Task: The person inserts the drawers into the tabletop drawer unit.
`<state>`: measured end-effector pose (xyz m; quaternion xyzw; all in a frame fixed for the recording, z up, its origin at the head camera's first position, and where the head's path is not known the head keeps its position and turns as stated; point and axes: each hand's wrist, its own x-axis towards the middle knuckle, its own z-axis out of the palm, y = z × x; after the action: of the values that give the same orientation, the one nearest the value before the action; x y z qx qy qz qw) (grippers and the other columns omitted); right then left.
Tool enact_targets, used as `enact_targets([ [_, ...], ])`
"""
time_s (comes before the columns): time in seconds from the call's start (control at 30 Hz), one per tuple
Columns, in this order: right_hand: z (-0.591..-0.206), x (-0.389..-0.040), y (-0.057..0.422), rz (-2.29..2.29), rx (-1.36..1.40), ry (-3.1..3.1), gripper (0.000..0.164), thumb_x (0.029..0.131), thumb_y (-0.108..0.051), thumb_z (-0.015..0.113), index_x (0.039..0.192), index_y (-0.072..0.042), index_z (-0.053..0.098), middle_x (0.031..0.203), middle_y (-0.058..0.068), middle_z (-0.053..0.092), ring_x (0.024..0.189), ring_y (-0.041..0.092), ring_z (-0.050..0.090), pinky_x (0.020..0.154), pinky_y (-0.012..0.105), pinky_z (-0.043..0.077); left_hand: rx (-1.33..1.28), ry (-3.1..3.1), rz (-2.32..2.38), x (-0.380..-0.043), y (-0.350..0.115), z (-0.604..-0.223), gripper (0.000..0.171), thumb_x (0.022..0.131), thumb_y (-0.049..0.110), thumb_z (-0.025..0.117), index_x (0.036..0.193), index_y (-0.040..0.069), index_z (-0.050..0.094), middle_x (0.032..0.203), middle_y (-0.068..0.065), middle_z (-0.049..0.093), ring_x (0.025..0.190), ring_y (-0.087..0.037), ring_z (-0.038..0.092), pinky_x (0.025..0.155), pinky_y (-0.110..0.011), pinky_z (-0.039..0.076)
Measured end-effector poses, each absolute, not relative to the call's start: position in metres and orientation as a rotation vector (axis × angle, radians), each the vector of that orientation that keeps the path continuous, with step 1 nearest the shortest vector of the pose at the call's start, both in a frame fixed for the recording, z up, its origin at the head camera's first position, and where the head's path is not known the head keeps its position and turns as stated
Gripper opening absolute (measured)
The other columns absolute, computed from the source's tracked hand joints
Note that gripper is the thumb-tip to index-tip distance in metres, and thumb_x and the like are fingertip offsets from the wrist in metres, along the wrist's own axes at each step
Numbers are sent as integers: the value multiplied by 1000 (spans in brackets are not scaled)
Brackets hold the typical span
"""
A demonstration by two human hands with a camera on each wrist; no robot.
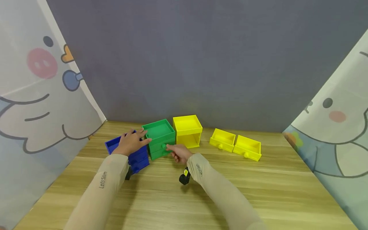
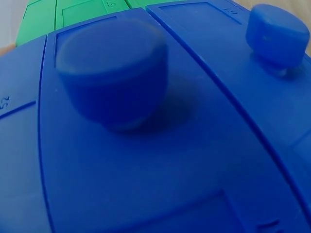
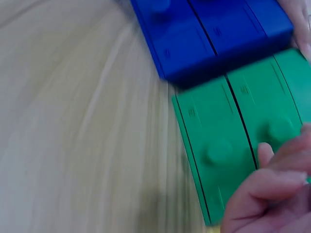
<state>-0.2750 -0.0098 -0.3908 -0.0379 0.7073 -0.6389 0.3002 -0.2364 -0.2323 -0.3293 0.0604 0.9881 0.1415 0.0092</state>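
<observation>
A green cabinet [image 1: 159,140] with two closed drawers stands in the middle, round knobs on its front. At its upper drawer's knob [image 3: 282,128] is my right hand [image 1: 180,153], thumb and a fingertip on either side of it, the other fingers curled below. My left hand [image 1: 130,142] reaches over the blue cabinet [image 1: 140,159] with fingers spread, its fingertips at the green cabinet's left upper edge. Closed drawers with a large blue knob [image 2: 114,73] fill the left wrist view.
Right of the green cabinet stands a yellow cabinet [image 1: 187,126] with its front bay hollow. Two yellow drawers [image 1: 222,139] lie farther right on the wooden table [image 1: 287,191]. A grey wall [image 1: 201,64] rises behind, with printed cartoon panels at both sides.
</observation>
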Motion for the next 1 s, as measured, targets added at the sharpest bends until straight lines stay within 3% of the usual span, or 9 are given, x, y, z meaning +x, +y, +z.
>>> enact_targets([
  [0.33, -400, -282, 66, -1692, -81, 1867, 53, 102, -29, 47, 144, 2, 37, 73, -2, 57, 48, 1, 42, 45, 15, 39, 265, 3091, 239, -243, -212, -319, 63, 97, 44, 52, 146, 6, 41, 152, -17, 30, 137, -49, 22, 106, -69, 13],
  [0.53, -410, -284, 114, -1795, 10, 1850, 45, 103, -25, 42, 137, 5, 40, 70, -5, 55, 50, 0, 43, 45, 14, 41, 501, 3090, 310, -260, -173, -319, 63, 97, 43, 52, 147, 7, 39, 153, -13, 32, 140, -47, 18, 108, -67, 10],
  [0.7, -414, -284, 139, -1854, 95, 1831, 41, 103, -26, 44, 132, 3, 44, 69, -5, 57, 50, 1, 45, 46, 15, 42, 467, 3046, 229, -277, -153, -321, 58, 98, 39, 52, 146, 8, 41, 151, -10, 36, 141, -44, 18, 110, -64, 9],
  [0.87, -415, -283, 154, -1923, 196, 1815, 28, 103, -27, 45, 111, -2, 56, 64, -5, 58, 47, 1, 46, 44, 15, 43, 413, 3022, 202, -285, -138, -322, 56, 98, 37, 52, 146, 11, 42, 150, -9, 38, 142, -41, 17, 112, -61, 8],
  [1.0, -416, -283, 162, -1979, 296, 1792, 27, 104, -27, 43, 99, -6, 58, 61, -5, 58, 46, 0, 48, 44, 15, 44, 422, 3047, 135, -288, -129, -320, 51, 99, 35, 52, 144, 12, 45, 149, -7, 40, 142, -38, 19, 112, -60, 10],
])
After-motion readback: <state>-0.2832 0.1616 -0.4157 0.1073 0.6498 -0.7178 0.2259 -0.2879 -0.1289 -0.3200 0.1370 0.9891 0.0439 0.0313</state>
